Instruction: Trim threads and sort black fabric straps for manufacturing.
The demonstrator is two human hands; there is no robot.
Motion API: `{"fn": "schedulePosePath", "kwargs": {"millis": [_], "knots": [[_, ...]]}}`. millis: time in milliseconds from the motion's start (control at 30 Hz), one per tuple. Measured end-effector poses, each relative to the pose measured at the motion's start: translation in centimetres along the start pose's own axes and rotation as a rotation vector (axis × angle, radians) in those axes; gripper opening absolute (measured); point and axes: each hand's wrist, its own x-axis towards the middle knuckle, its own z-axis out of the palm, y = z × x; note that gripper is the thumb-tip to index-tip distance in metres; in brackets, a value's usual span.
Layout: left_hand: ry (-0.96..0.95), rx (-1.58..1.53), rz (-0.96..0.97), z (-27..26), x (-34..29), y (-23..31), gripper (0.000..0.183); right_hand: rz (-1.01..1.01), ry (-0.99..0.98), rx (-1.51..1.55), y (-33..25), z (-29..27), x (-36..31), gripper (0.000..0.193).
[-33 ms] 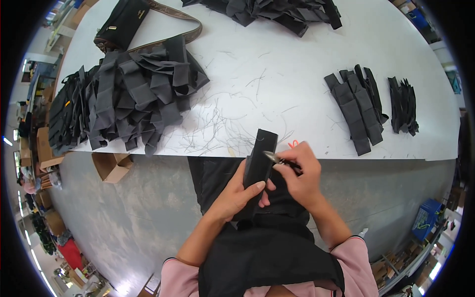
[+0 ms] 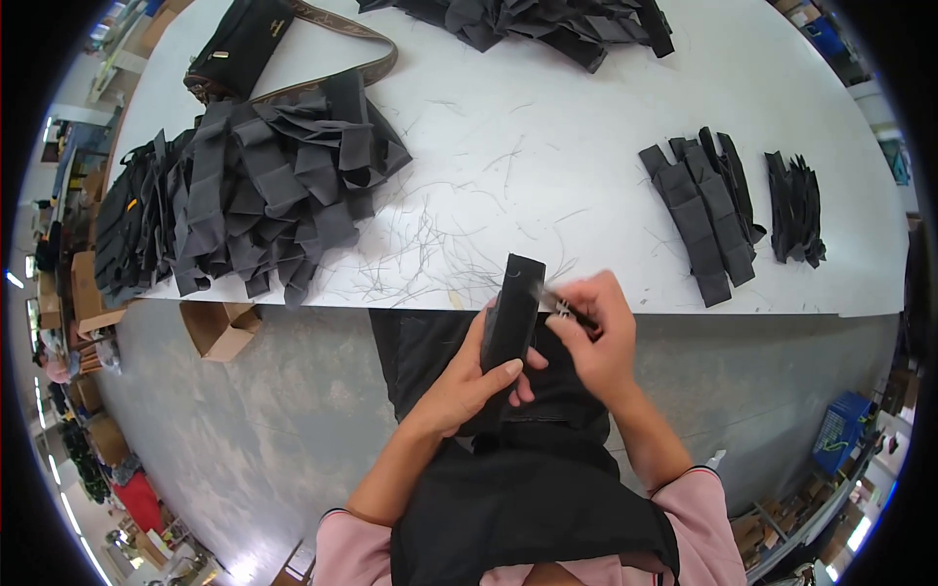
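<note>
My left hand (image 2: 457, 391) is wrapped round a folded black fabric strip (image 2: 516, 303), thumb lying across its front. The strip stands tilted over the near edge of the table, its top end pointing away from me. In my right hand (image 2: 608, 342) is a small pair of thread snips (image 2: 565, 308), held just right of the strip's upper part. Motion blurs their tips, so I cannot tell whether they touch the fabric. Many cut threads (image 2: 420, 249) lie scattered on the white table (image 2: 586, 146) beyond my hands.
Dark fabric strips are heaped in a pile (image 2: 283, 186) on the left and another pile (image 2: 528, 24) at the far side. Several strips (image 2: 703, 215) and a narrow bundle (image 2: 796, 210) lie right. Behind the left pile rests a black handbag (image 2: 239, 54). An open cardboard box (image 2: 220, 332) stands below the edge.
The snips in my right hand have drawn slightly right, away from the strip, and are now blurred. My left hand and the strip have barely shifted.
</note>
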Motion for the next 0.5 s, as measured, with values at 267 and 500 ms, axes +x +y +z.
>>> {"fn": "schedulePosePath", "kwargs": {"millis": [267,500], "knots": [[-0.287,-0.259,0.047,-0.8,1.7,0.2,0.059,0.688,-0.361,0.794,-1.5,-0.8,1.9,0.014],[-0.082,-0.262,0.001,-0.8,2.0,-0.5,0.057,0.029,-0.195,-0.207,-2.4,-2.2,3.3,0.031]]}}
